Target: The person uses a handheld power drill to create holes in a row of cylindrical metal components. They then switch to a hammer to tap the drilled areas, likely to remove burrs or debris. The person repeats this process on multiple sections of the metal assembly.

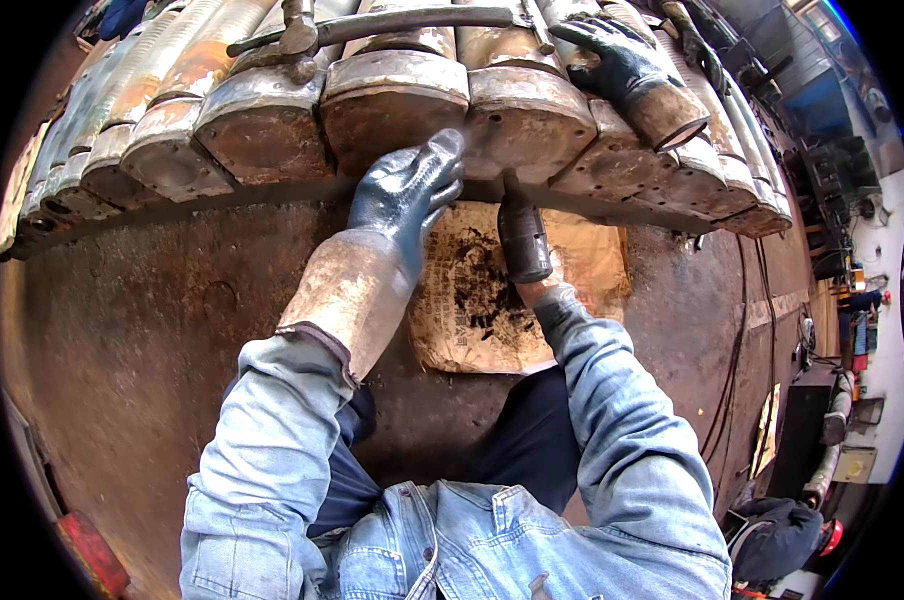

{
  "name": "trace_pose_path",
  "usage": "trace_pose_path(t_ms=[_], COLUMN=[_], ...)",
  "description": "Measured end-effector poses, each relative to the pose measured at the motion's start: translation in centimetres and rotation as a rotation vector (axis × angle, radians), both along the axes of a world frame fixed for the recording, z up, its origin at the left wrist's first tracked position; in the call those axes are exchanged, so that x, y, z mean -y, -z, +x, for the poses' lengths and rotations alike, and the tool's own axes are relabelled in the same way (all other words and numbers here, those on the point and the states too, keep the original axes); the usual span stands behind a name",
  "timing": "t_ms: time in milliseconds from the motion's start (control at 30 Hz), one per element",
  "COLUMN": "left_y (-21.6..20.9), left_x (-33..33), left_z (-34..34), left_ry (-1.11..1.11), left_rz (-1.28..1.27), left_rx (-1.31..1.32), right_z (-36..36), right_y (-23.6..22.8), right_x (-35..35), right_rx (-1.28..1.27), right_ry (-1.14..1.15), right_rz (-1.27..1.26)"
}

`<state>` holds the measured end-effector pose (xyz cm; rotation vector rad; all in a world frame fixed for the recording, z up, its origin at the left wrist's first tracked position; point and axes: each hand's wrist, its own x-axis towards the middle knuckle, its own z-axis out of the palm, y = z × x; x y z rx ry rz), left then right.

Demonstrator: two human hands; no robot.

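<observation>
**Dark tool up at the end blocks, gloved left hand alongside**

Biggest first: row of heavy metal cylinders (397,75) runs left to right across the far side, rusty end blocks (527,135) facing the person. Brown floor (152,300) on the near side. Stained paper sheet (592,260) flat on the floor, between the person's legs and the row, a bit right. Hammer (412,18) lies across the cylinder tops, far side; loose glove (632,80) with a tan cuff lies on them too, right of it.

Left hand (404,195), gloved: in front of the middle end blocks, fingers partly curled. Nothing seen in that grip; contact with the metal, can't tell.

Right hand (539,291), looks bare, mostly hidden by the dark tool (524,240). Seems to hold it, but no fingers show, so can't tell how that grip is closed. Tool sits right of the left hand, over the far part of the paper, narrow tip toward the blocks' lower edge. Touching or not: unclear.

Step, my read: lining up on, or working at, an end block. Next move probably calls for a steady right wrist and left fingers clear of the tip.
</observation>
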<state>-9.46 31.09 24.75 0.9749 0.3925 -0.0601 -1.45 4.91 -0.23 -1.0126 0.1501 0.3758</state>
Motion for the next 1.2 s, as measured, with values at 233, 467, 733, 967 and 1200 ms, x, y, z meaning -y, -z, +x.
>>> trace_pose_path(t_ms=[233, 467, 733, 967, 1200], left_y=[-0.9, -1.2, -1.6, -1.9, -2.6], left_x=[-1.1, -1.2, -2.0, -2.1, -1.9], left_z=[-1.5, -2.5, -2.9, -2.7, -2.8], left_ry=[-0.025, -0.049, -0.067, -0.048, -0.074], left_rz=[-0.013, -0.027, -0.073, -0.087, -0.09], left_rx=[0.019, 0.057, 0.062, 0.071, 0.068], right_z=[-2.4, -5.4, -6.4, -6.7, -6.8], right_y=[-5.4, -8.7, -11.9, -15.4, -15.1], right_x=[-2.2, -4.2, -4.7, -7.4, -8.6], right_rx=[0.406, 0.505, 0.576, 0.556, 0.411], right_ry=[-0.178, -0.27, -0.333, -0.301, -0.261], right_rz=[-0.788, -1.042, -1.128, -1.07, -0.941])
